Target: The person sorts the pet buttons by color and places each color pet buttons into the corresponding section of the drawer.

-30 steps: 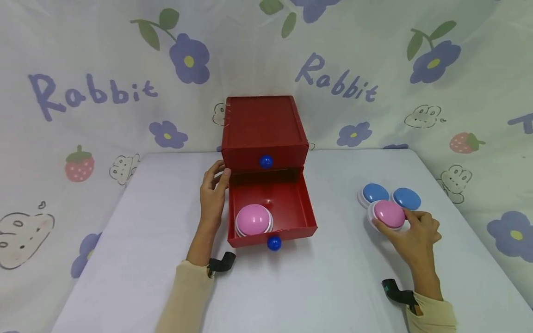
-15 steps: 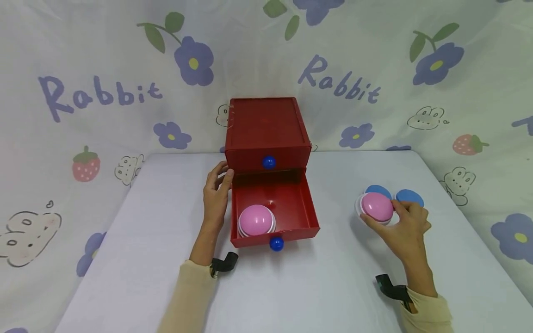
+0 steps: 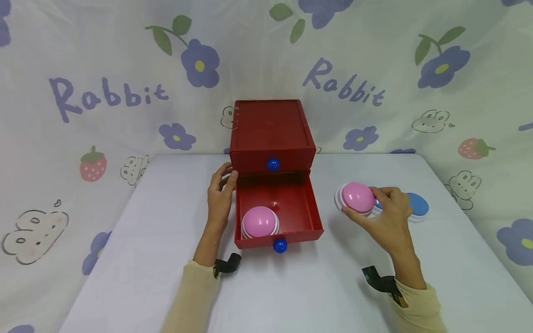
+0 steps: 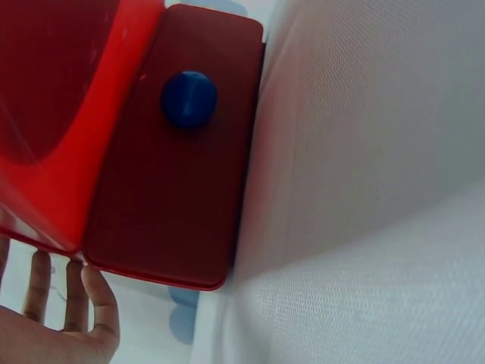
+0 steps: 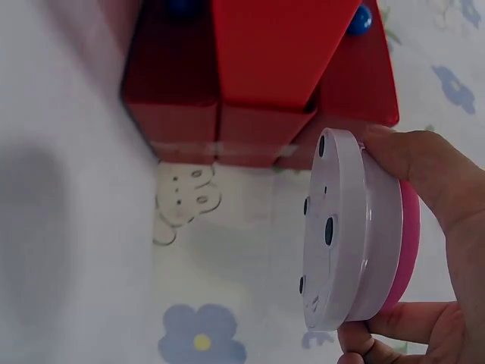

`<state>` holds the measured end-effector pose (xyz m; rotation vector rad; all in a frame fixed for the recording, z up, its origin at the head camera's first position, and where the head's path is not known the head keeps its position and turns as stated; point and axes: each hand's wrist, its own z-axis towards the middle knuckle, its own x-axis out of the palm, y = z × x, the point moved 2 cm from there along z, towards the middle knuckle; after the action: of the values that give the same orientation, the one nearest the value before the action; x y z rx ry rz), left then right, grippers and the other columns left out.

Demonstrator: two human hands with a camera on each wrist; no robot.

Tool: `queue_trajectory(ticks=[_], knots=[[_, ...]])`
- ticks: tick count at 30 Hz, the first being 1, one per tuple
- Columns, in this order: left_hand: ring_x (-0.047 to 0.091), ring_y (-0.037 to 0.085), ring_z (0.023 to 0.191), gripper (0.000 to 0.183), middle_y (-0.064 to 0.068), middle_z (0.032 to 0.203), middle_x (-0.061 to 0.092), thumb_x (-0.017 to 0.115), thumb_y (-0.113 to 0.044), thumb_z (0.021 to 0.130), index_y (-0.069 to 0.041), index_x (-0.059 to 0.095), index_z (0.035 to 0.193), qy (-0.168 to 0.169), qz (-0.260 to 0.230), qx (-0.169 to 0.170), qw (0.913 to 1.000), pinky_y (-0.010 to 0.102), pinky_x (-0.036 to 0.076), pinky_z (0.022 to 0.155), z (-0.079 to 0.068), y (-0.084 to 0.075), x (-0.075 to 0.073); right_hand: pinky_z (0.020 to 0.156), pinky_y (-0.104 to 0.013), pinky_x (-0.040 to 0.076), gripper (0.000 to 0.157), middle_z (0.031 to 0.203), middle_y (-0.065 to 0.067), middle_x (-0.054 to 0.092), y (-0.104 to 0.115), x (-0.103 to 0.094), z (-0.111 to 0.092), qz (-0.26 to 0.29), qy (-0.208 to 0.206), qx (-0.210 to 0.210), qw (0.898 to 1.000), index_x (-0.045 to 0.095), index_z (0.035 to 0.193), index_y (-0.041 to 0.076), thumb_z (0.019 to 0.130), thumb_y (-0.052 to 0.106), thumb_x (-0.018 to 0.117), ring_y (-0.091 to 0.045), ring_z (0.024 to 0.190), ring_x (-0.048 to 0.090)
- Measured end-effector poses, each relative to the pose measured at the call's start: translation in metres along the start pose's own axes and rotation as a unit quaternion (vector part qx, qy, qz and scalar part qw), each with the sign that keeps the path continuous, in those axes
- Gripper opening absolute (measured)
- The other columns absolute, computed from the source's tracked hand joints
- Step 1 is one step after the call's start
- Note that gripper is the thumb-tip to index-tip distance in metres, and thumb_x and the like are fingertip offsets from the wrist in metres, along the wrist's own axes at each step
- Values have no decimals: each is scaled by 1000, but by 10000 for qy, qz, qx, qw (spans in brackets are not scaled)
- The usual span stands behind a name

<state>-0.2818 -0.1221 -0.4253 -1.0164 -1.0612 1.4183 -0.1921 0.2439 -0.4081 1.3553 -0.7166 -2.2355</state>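
My right hand grips a pink-domed push button between thumb and fingers, held above the table to the right of the red drawer cabinet. In the right wrist view, its white base shows dark round feet. The cabinet's middle drawer is pulled out, with a second pink push button in its front left corner. My left hand rests at the cabinet's left side, its fingertips by the edge of the pulled-out drawer.
Two blue push buttons lie on the table at the right: one behind my right hand, the other mostly hidden by it. Blue knobs mark the upper drawer and the bottom drawer, both pushed in. A printed cloth hangs behind.
My right hand has carried the pink push button leftward and a little up, away from the blue ones. The left hand stays at the cabinet's side; the head view shifts slightly.
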Motion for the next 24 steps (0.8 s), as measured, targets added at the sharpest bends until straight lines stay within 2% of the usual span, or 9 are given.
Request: queue_trajectory(ticks=[5, 9, 19, 24], knots=[[50, 24, 125, 47, 8, 140, 50, 57, -26, 102, -11, 50, 146, -61, -13, 112, 9999, 28, 49, 94, 0, -3, 0, 87, -61, 32, 76, 120, -20, 47, 19, 1, 3, 67, 66, -177, 9998, 62, 127, -5, 68, 33, 92, -37, 125, 33], [50, 24, 126, 47, 8, 140, 50, 57, -26, 102, -11, 50, 146, -64, 0, 138, 9999, 28, 49, 94, 0, -4, 0, 83, -57, 35, 78, 121, -17, 48, 33, 2, 4, 80, 101, -250, 9996, 62, 129, -3, 67, 35, 92, -36, 123, 35], [50, 21, 124, 47, 6, 140, 49, 57, -27, 102, -12, 49, 147, -18, -61, -44, 10000, 28, 48, 93, 0, 0, 1, 78, -51, 47, 75, 120, -13, 48, 61, 8, 2, 324, 324, -430, 9980, 63, 128, 2, 67, 34, 93, -31, 123, 35], [50, 22, 125, 48, 6, 140, 49, 57, -28, 102, -13, 50, 147, -30, -44, -11, 10000, 29, 49, 94, 0, -1, 1, 79, -52, 45, 76, 121, -13, 49, 75, 14, 0, 399, 396, -590, 9967, 64, 129, 3, 65, 34, 93, -31, 124, 35]])
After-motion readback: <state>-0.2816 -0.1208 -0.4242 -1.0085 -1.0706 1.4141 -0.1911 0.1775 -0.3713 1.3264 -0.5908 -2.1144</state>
